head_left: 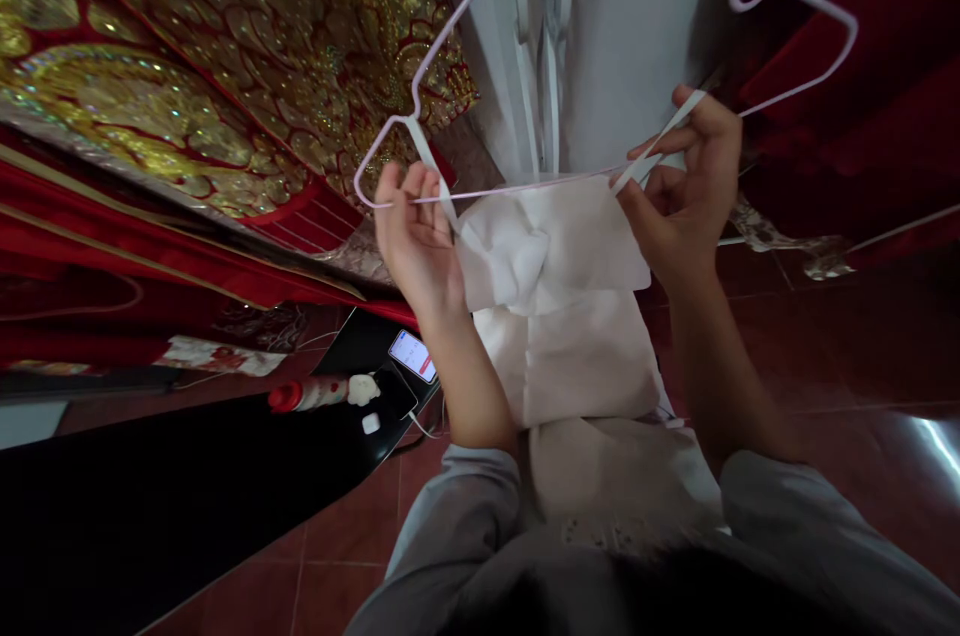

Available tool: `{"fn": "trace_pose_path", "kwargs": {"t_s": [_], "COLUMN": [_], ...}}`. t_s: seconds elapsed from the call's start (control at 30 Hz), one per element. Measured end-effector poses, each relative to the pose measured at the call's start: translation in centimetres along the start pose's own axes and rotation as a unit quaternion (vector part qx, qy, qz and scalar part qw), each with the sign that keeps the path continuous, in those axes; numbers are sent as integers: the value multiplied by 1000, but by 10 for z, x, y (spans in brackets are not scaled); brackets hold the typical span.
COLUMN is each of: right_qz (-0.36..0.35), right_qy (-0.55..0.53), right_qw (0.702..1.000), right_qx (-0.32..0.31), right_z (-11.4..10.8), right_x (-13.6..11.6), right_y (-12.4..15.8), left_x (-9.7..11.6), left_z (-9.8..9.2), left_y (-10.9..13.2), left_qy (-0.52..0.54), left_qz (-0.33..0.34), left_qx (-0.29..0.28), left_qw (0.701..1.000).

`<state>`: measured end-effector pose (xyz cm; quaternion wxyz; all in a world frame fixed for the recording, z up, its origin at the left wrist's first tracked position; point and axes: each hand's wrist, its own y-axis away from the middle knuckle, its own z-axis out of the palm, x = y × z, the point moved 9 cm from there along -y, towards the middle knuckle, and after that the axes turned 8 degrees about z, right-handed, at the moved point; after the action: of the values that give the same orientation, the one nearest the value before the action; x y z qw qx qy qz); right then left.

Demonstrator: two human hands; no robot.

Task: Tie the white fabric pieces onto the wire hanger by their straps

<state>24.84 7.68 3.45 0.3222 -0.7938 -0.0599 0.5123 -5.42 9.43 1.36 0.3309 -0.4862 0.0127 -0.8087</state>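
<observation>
Head view: a pale pink hanger (415,98) was held up before the person, and a white tiered garment (577,356) hung below its lower bar, between the two forearms. The left hand (420,241), palm toward the wearer, had its fingers curled at the bar beside the hanger's left corner; I could not tell how tightly they closed. A left strap (427,156) ran from the left notch down behind those fingers. The right hand (686,181) pinched a right strap (667,131) between thumb and fingers, drawing it out in a slanting line near the bar, short of the right notch. At left hung a red-and-gold sequined garment (360,46); at right, dark red fabric (847,116). Lower left, a black table (187,486) bore a lit phone (412,356) and a red-capped bottle (307,394), lying on its side or tilted, above red floor tiles (345,526).
</observation>
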Motion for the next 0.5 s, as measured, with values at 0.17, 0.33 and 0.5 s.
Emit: {"fn": "trace_pose_path", "kwargs": {"t_s": [0.17,0.33,0.5], "right_qz": [-67,-76,-162], "right_qy": [-37,-171,-206], "right_qw": [982,964,963], "right_qx": [173,191,66], "right_z": [-45,-89,-90], "right_x": [30,69,21], "right_y": [-2,-49,-75], "left_x": [-4,10,4], "left_z": [17,13,9], "left_y": [19,9,5], "left_qy": [-17,9,3], "left_qz": [42,80,59], "left_qx": [-53,-31,-38], "left_qw": [998,996,998]}}
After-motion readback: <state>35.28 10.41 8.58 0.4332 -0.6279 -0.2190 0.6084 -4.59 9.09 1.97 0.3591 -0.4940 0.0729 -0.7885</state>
